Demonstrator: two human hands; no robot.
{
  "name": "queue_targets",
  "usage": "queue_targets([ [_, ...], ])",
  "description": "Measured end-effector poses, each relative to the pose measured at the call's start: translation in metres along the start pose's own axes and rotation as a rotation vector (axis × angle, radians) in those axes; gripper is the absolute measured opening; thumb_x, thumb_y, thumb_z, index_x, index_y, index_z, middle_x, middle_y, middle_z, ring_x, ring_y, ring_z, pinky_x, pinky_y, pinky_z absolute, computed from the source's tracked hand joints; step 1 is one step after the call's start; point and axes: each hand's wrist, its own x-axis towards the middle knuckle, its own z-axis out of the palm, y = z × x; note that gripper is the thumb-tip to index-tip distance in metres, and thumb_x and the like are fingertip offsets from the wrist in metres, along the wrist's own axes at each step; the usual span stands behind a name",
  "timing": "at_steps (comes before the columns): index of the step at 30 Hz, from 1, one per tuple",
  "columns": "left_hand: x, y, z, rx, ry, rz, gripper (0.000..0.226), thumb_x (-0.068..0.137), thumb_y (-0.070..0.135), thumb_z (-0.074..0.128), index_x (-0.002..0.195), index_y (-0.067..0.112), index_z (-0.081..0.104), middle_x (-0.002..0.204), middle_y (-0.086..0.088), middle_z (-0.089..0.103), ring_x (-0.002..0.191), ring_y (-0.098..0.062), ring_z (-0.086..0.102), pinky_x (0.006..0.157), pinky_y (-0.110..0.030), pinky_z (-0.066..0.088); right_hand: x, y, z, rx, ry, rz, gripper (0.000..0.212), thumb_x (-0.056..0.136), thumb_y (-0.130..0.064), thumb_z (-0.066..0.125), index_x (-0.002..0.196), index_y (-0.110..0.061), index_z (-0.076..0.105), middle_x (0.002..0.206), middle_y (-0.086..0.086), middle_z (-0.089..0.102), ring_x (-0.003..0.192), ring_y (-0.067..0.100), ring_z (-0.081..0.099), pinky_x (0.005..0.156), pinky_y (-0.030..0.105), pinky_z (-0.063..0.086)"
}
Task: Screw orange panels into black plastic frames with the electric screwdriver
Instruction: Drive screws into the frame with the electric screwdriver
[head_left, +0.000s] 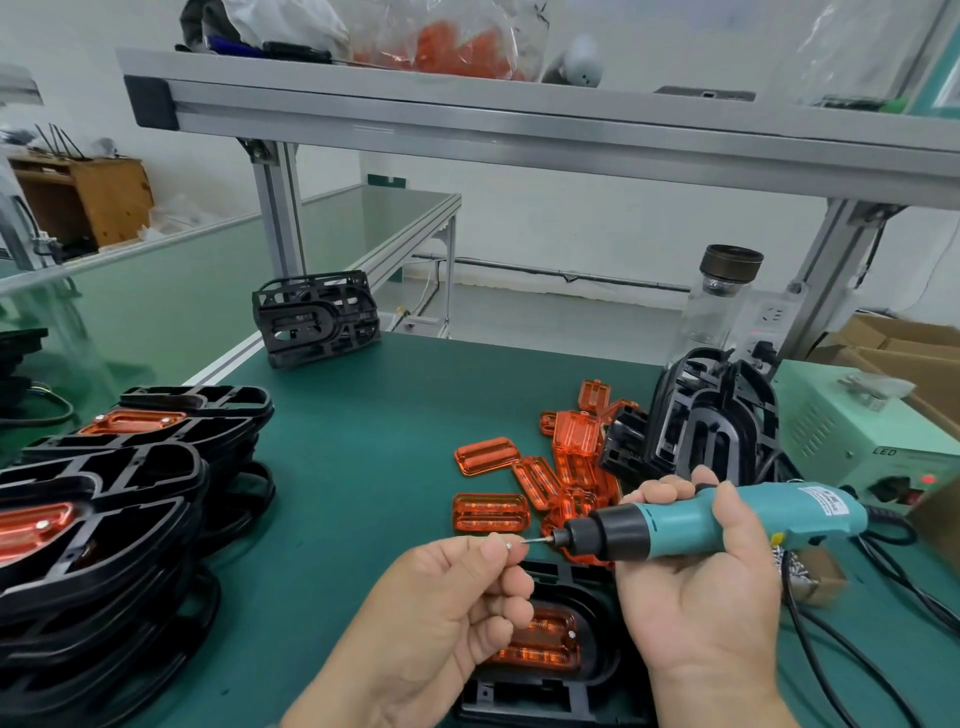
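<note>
Left hand (447, 608) pinches a screw (508, 545) in its fingers; at 3 o'clock, right hand (696, 608) grips the electric screwdriver (680, 527)

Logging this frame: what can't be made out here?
Head view:
- Screw pinched by left hand: too small to tell its type.
- Black frame below: partly hidden by the hands, cut by bottom edge.
- Screwdriver in right hand: label blurred.
- Left stack of frames: cut by left edge.

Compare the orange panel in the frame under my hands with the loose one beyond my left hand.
The fitted panel sits in a black frame; the loose panel lies on the mat. The fitted panel has a screw at its right end; the loose panel has none. Both are translucent orange.
</note>
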Motion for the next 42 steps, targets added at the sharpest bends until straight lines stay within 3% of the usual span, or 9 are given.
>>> queue_targets([
  [13,0.0027,-0.0041,-0.0001,0.116,0.063,0.105,0.016,0.07,0.021,0.065,0.065,0.009,0.074,0.062,-0.011,0.063,0.047,-0.013,0.058,0.038,-0.017,0.045,-0.0017,0.0025,0.0019,-0.019,-0.014,-0.009,0.012,0.093,-0.018,0.052,0.105,-0.021,0.054,0.07,-0.003,0.057,0.059,0.01,0.055,0.074,0.028,0.046],
  [21,0.0058,-0.0074,-0.0009,0.359,0.179,0.227,0.025,0.088,0.017,0.061,0.066,0.018,0.073,0.062,-0.008,0.067,0.05,-0.013,0.06,0.043,-0.018,0.043,-0.0028,-0.0009,0.0038,-0.038,-0.122,-0.026,0.024,0.076,-0.017,0.056,0.099,-0.023,0.053,0.071,-0.005,0.054,0.06,0.01,0.054,0.074,0.028,0.044],
  [26,0.0041,-0.0072,0.0003,0.419,0.164,0.239,0.026,0.087,0.02,0.062,0.063,0.018,0.072,0.06,-0.007,0.067,0.05,-0.013,0.06,0.043,-0.018,0.043,-0.0032,-0.0003,0.0006,-0.035,-0.138,-0.038,0.017,0.091,-0.013,0.041,0.095,-0.025,0.053,0.07,-0.005,0.051,0.059,0.009,0.051,0.071,0.028,0.043],
  [32,0.003,-0.0065,0.0001,0.475,0.156,0.299,0.017,0.084,0.019,0.066,0.068,0.02,0.074,0.061,-0.007,0.068,0.051,-0.012,0.06,0.045,-0.019,0.044,-0.0033,0.0001,0.0007,-0.02,-0.127,-0.043,0.017,0.092,-0.014,0.039,0.095,-0.025,0.052,0.07,-0.006,0.049,0.058,0.009,0.049,0.068,0.027,0.043],
  [37,0.003,-0.0076,0.0004,0.461,0.122,0.291,0.012,0.08,0.021,0.068,0.07,0.019,0.075,0.061,-0.006,0.068,0.051,-0.01,0.06,0.046,-0.017,0.043,-0.0045,-0.0022,0.0043,-0.026,-0.108,-0.066,0.015,0.078,-0.022,0.056,0.093,-0.025,0.054,0.066,-0.008,0.048,0.054,0.007,0.048,0.067,0.026,0.042],
  [42,0.0027,-0.0082,0.0014,0.455,0.127,0.296,0.012,0.08,0.016,0.068,0.073,0.022,0.075,0.063,-0.006,0.069,0.053,-0.011,0.062,0.046,-0.017,0.043,-0.0043,-0.0034,0.0062,-0.038,-0.09,-0.05,0.02,0.076,-0.026,0.061,0.095,-0.026,0.055,0.065,-0.01,0.048,0.053,0.006,0.047,0.063,0.024,0.044],
])
